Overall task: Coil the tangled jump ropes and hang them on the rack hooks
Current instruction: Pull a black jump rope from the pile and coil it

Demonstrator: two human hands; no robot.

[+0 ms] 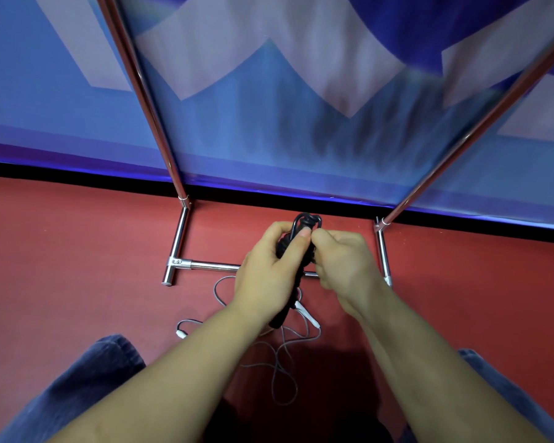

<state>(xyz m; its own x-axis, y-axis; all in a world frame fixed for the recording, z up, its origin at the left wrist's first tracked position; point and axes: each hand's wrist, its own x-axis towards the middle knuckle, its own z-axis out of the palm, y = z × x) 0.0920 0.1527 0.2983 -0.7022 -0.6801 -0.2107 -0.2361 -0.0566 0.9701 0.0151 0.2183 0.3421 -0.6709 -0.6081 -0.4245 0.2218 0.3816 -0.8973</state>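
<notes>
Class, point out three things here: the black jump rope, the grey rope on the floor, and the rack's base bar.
black jump rope (306, 220), head view, loops above the hands
grey rope (282, 375), head view, floor loop
rack's base bar (215, 267), head view, bare left stretch

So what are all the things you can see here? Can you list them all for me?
Black jump rope: one, black, bundled and held up between both hands, handle hanging below.
Grey jump rope: one, thin grey cord with white handles, lying loose and tangled on the floor under the hands.
Metal rack: one, shiny silver, standing on the floor by the wall; its hooks are out of view.
Floor: red.
Wall banner: blue with pale shapes, behind the rack.
Trouser legs: two, blue, bottom corners.
Left hand: grips the black rope bundle.
Right hand: pinches the black rope near the top.
</notes>
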